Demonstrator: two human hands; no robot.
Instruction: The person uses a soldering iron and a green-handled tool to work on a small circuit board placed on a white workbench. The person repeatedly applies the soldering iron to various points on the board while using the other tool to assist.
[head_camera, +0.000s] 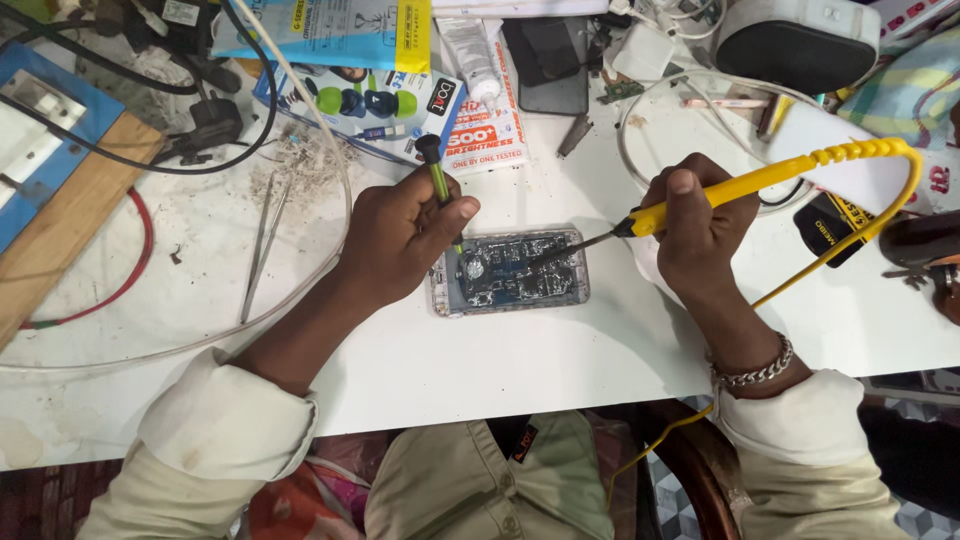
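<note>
Left hand (400, 235) fingers pinch a green screwdriver (438, 180) at the opened phone's (510, 272) 9 o'clock edge; right hand (695, 225) fingers wrap the yellow soldering iron (740, 185). The board looks light and fragile, best steadied by its rim.

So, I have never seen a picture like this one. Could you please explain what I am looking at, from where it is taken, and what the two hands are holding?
The one picture comes from a camera worn on a person's head, looking down at their own two hands over a white table.

The left hand holds a thin green tool with a black cap, pointed down at an opened phone that lies flat between the hands, its inner parts showing. The right hand grips a yellow soldering iron; its dark tip reaches onto the phone's inside, and a yellow cord curves away from the handle.

Around them lie metal tweezers, black cables, printed packets and a blue and wood board at the left edge.
</note>
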